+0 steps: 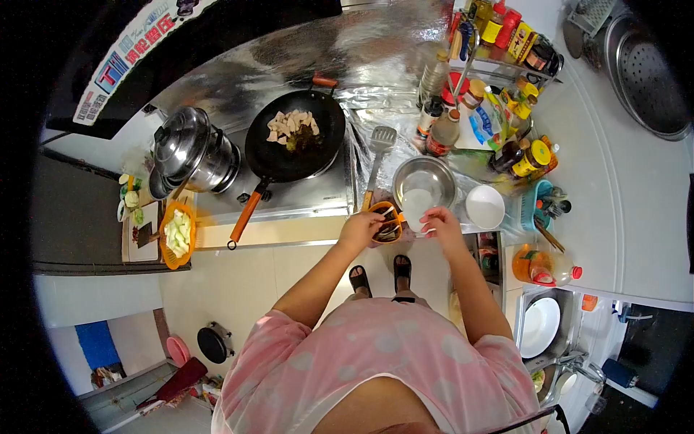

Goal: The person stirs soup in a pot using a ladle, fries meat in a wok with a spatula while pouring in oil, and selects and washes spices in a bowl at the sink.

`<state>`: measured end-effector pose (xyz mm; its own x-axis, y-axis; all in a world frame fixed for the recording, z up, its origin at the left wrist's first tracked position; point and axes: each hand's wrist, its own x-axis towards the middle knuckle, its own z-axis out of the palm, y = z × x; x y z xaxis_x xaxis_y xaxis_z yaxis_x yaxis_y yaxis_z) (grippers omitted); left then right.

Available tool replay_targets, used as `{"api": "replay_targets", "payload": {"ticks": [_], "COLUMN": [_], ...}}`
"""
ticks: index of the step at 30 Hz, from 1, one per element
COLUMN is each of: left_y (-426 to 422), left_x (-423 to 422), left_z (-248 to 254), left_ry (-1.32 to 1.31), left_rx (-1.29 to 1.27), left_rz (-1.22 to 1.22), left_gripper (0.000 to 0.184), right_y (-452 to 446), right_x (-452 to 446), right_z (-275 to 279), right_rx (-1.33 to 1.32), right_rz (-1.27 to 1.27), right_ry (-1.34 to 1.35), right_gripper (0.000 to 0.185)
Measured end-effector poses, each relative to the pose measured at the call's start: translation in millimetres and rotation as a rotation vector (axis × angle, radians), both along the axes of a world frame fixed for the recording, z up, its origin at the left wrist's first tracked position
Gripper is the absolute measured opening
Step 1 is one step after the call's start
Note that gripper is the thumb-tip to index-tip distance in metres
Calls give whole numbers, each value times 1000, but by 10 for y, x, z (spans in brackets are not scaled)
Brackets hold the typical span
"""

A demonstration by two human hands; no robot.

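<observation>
At the counter's front edge, my left hand point(361, 231) is closed at the side of an orange seasoning box point(387, 230) with compartments and dark contents. A small pale piece shows by its fingertips. The box's translucent lid point(416, 205) appears swung open to the right, in front of a steel bowl point(442, 177). Beside the lid, my right hand point(442, 226) has its fingers pinched together; what they hold is too small to make out. A white bowl point(485, 207) stands to the right. Behind the box lies a slotted spatula point(379, 155).
A wok point(289, 160) with pale meat pieces and dark bits sits on the stove. Left of it stand a lidded steel pot point(189, 148) and an orange basket point(177, 235) of cut pale-green vegetable. Bottles point(442, 133) crowd the back right; an oil bottle point(542, 265) lies at right.
</observation>
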<state>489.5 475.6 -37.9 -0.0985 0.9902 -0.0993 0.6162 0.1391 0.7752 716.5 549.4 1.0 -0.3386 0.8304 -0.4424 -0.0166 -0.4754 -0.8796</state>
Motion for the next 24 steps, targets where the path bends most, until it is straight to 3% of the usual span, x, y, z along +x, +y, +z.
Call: {"api": "replay_targets", "payload": {"ticks": [3, 5, 8, 9, 11, 14, 17, 18, 20, 23, 24], "left_y": [-8, -65, -157, -181, -221, -217, -180, -162, -153, -185, -141], "left_x": [-109, -212, -255, -250, -195, -101, -110, -128, -103, -34, -91], "left_z": [-111, -340, -557, -549, -546, -430, -360, -357, -326, -238, -696], "left_ry": [40, -96, -167, -167, -416, -601, -679, -706, -638, -534, -458], "left_rx": [140, 130, -55, -145, -307, -387, -427, -442, -415, -278, -327], "left_rz": [7, 93, 210, 247, 343, 453, 449, 432, 421, 361, 329], "left_gripper": [15, 17, 25, 28, 35, 46, 59, 59, 54, 48, 46], "right_y": [95, 179, 286, 270, 210, 66, -125, -178, -208, -283, -310], "right_x": [166, 256, 354, 337, 221, -24, -309, -353, -377, -448, -490], "right_z": [-203, -448, -595, -583, -579, -190, -358, -787, -963, -803, -719], "right_rx": [-44, -59, -314, -323, -341, -141, 73, 312, 332, 313, 301], "right_rz": [-207, -327, -192, -177, -141, 175, 409, 383, 413, 341, 295], "right_ry": [50, 6, 84, 113, 175, 102, -292, -320, -389, -593, -674], "right_gripper": [14, 13, 11, 13, 17, 23, 25, 23, 28, 39, 44]}}
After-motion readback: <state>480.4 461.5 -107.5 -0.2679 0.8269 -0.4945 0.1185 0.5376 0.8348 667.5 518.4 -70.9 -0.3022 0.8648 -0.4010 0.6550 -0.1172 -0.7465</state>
